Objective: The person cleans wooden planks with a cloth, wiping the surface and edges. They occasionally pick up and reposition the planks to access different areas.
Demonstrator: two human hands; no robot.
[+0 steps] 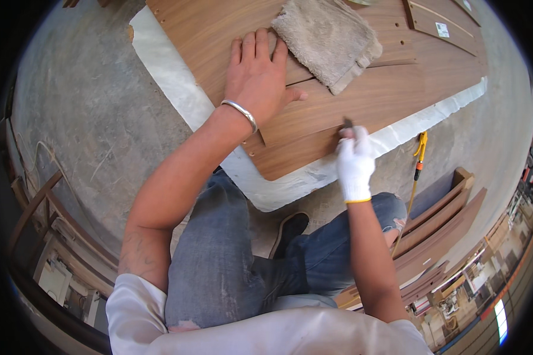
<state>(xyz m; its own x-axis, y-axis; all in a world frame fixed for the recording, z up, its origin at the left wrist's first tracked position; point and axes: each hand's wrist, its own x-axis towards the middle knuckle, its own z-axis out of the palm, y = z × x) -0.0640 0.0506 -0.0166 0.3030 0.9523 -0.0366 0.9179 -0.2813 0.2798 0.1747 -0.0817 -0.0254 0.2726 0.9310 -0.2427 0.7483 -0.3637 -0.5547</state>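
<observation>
A person crouches over a wood-veneer panel lying flat on a white sheet spread on a concrete floor. The left hand, bare with a silver bangle at the wrist, lies open and flat on the panel, fingers spread toward the far side, pressing it down. Just right of those fingers, a folded grey cloth rests on the panel. The right hand, in a white glove, is closed around a small dark tool, whose tip meets the panel's near edge. What kind of tool it is cannot be told.

The panel looks stiff, thin and broad, with a smooth finish likely to slide on the sheet and to scratch easily; it seems best held by a flat palm on top or by its long edges. More wooden panels lie stacked near, to the right, beside a yellow-handled tool on the floor.
</observation>
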